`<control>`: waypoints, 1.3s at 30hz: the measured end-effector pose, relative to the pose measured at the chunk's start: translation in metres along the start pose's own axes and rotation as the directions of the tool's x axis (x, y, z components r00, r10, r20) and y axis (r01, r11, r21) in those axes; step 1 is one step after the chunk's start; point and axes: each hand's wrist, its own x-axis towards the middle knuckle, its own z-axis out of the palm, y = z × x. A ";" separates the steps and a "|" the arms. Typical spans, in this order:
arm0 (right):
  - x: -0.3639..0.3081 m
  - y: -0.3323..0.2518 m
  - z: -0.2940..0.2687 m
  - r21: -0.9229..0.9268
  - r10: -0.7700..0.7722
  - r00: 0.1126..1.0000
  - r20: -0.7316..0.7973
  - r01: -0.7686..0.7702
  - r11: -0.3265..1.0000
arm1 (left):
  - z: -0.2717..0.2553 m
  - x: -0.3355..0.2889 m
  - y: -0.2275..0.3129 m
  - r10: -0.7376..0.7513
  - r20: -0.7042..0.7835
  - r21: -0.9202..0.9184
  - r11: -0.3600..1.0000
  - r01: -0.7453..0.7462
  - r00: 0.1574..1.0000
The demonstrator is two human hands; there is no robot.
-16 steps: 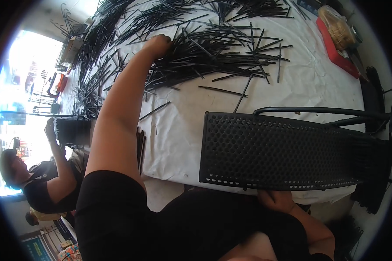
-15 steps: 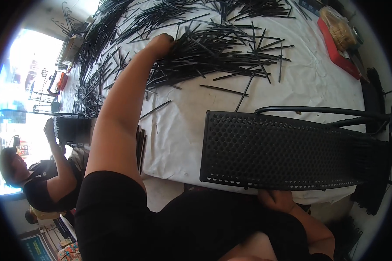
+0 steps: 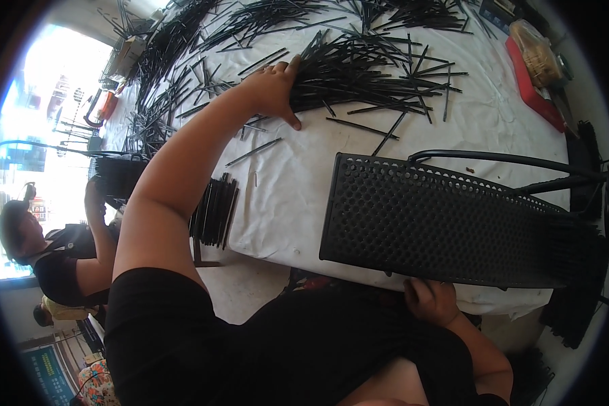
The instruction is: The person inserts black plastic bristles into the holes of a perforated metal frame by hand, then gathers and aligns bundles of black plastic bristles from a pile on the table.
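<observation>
My left hand (image 3: 277, 88) reaches out over the white-covered table. Its fingers are spread and the thumb stands apart, against the left end of a heap of thin black sticks (image 3: 358, 74). Closer to me, at the right, is a black perforated metal panel (image 3: 440, 223) with a tubular frame. Just below its near edge my right hand (image 3: 434, 301) shows with curled fingers; whatever they may hold is hidden. A few single sticks (image 3: 362, 127) lie between the heap and the panel.
More black sticks (image 3: 264, 24) cover the far and left parts of the table. A neat row of sticks (image 3: 216, 210) lies left of the table edge. A red tray (image 3: 534, 95) with a bagged item stands far right. Another person (image 3: 68, 250) works at the left.
My left hand has gone from closed at the heap's left end to spread, with the thumb out. My right hand shows more below the panel. The whole view has shifted slightly.
</observation>
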 end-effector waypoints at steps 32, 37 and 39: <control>0.009 0.000 -0.007 0.114 0.021 0.999 0.027 -0.024 0.993 | 0.042 -0.006 -0.041 0.018 -0.176 -0.088 0.996 -0.034 0.984; 0.002 0.000 -0.004 0.043 -0.007 1.000 -0.014 0.008 0.999 | 0.018 0.008 -0.039 -0.100 -0.043 -0.221 0.971 0.088 0.994; 0.004 -0.002 -0.006 0.068 0.002 1.000 0.021 -0.004 0.998 | 0.024 0.013 -0.046 -0.089 -0.106 -0.191 0.979 0.068 0.990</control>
